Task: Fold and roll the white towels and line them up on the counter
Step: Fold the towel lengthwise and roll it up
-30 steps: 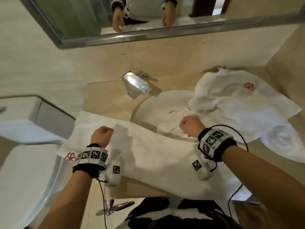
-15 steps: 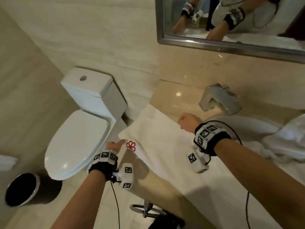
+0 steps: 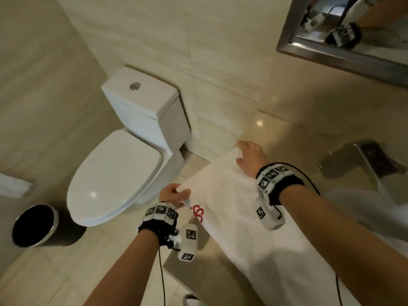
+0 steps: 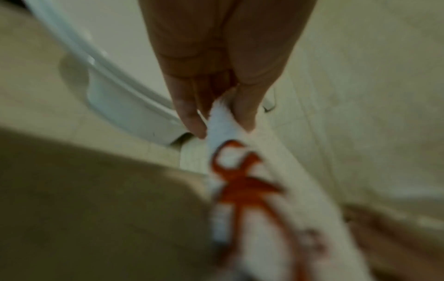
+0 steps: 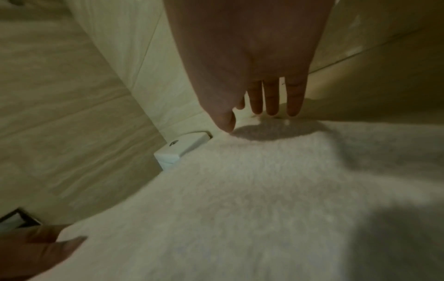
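A white towel (image 3: pixel 254 228) lies spread along the beige marble counter (image 3: pixel 287 138), its near corner hanging off the counter's edge toward the toilet (image 3: pixel 114 173). A red flower-shaped emblem (image 3: pixel 198 212) is stitched near that corner; no lettering on it can be read. Checkered marker tags sit on both wristbands.

The left hand (image 3: pixel 171 194), at 7 o'clock from the towel's middle, pinches the towel's corner between thumb and fingers; the left wrist view shows the cloth squeezed there just above the emblem (image 4: pixel 242 176). The right hand (image 3: pixel 250 159), at 12 o'clock on the towel, lies flat with fingers straight and together, holding nothing, fingertips (image 5: pixel 271 106) at the far edge of the cloth.

Half a second ago the right hand was a fist set further in on the towel; it has opened and reached the far corner. The left hand has closed on the corner it was only nearing. A black waste bin (image 3: pixel 33 226) stands at 9 o'clock, a chrome faucet (image 3: pixel 362 164) at 3 o'clock, and a mirror (image 3: pixel 344 54) hangs above.
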Demonstrator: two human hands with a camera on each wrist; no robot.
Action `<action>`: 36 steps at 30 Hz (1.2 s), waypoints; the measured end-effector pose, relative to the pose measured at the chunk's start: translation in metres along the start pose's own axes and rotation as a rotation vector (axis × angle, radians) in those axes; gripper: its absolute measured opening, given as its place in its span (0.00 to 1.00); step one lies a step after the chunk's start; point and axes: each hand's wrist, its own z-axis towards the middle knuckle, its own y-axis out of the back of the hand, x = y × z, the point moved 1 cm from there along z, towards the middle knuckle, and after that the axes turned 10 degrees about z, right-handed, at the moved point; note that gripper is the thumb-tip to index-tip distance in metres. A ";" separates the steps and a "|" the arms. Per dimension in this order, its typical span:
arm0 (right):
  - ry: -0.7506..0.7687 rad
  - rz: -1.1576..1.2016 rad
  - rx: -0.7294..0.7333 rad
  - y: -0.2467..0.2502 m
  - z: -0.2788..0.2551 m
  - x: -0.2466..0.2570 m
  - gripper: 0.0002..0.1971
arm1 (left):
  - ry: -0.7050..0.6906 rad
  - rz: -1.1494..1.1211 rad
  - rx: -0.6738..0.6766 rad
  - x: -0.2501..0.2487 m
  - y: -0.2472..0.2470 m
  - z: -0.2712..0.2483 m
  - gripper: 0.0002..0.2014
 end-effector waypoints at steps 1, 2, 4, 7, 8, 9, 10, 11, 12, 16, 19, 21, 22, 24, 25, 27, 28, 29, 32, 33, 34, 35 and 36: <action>0.022 -0.023 0.022 0.000 0.004 0.002 0.28 | -0.004 0.052 -0.010 0.002 0.000 0.003 0.10; 0.035 -0.050 0.062 0.001 0.010 0.003 0.29 | -0.017 0.096 0.001 0.001 -0.001 0.004 0.09; 0.055 -0.114 0.181 0.002 0.025 0.004 0.30 | -0.053 0.134 0.052 -0.004 -0.002 0.004 0.08; 0.134 -0.276 0.311 0.006 0.044 0.011 0.25 | -0.023 0.111 0.087 -0.010 0.001 0.005 0.11; 0.159 -0.294 0.345 0.008 0.048 0.015 0.24 | -0.013 0.108 0.090 -0.012 0.004 0.005 0.12; 0.175 -0.286 0.372 0.010 0.051 0.017 0.23 | -0.011 0.091 0.093 -0.013 0.006 0.008 0.13; 0.189 -0.281 0.388 0.012 0.053 0.019 0.22 | -0.018 0.086 0.100 -0.014 0.008 0.009 0.14; 0.206 -0.300 0.394 0.012 0.055 0.020 0.21 | -0.039 0.076 0.109 -0.014 0.010 0.010 0.14; 0.222 -0.322 0.393 0.012 0.055 0.020 0.21 | -0.068 0.095 0.125 -0.015 0.013 0.008 0.14; 0.218 -0.373 0.460 0.009 0.059 0.018 0.22 | -0.213 0.169 0.181 -0.015 0.022 0.006 0.12; 0.292 -0.225 0.435 0.014 0.059 0.020 0.16 | -0.381 0.419 0.068 -0.017 0.024 0.001 0.12; 0.319 -0.202 0.432 0.018 0.057 0.022 0.16 | -0.485 0.605 -0.011 -0.017 0.025 -0.006 0.11; 0.330 -0.205 0.424 0.019 0.057 0.022 0.15 | -0.529 0.642 -0.017 -0.017 0.025 -0.009 0.10; 0.362 -0.244 0.380 0.021 0.054 0.021 0.13 | -0.614 0.707 -0.028 -0.017 0.024 -0.013 0.10; 0.389 -0.296 0.365 0.020 0.053 0.020 0.12 | -0.653 0.767 -0.022 -0.016 0.022 -0.014 0.10; 0.486 -0.462 0.362 0.019 0.046 0.020 0.11 | -0.738 0.946 -0.001 -0.017 0.016 -0.019 0.10; 0.552 -0.554 0.350 0.017 0.041 0.018 0.10 | -0.797 1.050 -0.008 -0.019 0.013 -0.025 0.09; 0.626 -0.638 0.327 0.016 0.036 0.016 0.10 | -0.857 1.140 0.003 -0.020 0.009 -0.031 0.08; 0.861 -0.675 0.226 0.014 0.027 0.007 0.13 | -0.928 1.397 0.083 -0.017 0.004 -0.041 0.16; 0.854 -0.644 0.257 0.014 0.025 0.004 0.17 | -0.929 1.429 0.085 -0.014 0.002 -0.038 0.18; 0.819 -0.586 0.305 0.014 0.021 0.005 0.22 | -0.927 1.456 0.094 -0.012 0.002 -0.038 0.18; 0.756 -0.534 0.365 0.013 0.017 0.009 0.26 | -0.927 1.463 0.106 -0.012 0.002 -0.040 0.18; 0.719 -0.486 0.409 0.011 0.014 0.013 0.30 | -0.930 1.466 0.107 -0.011 0.001 -0.041 0.18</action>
